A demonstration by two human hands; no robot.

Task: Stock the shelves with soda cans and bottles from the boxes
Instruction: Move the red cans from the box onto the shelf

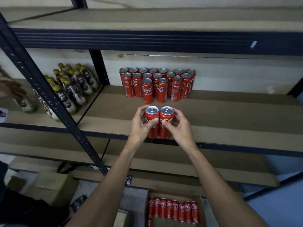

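Left hand (141, 126) clamped round the left can (151, 115), right hand (179, 128) round the right can (166, 115). The cans are upright, touching, at the front edge of the shelf (229, 115). Stocked cans (157, 84) stand at its back edge. Box (202, 210) on the floor below.

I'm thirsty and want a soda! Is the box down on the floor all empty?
No, the open box has a row of red cans lying inside it.
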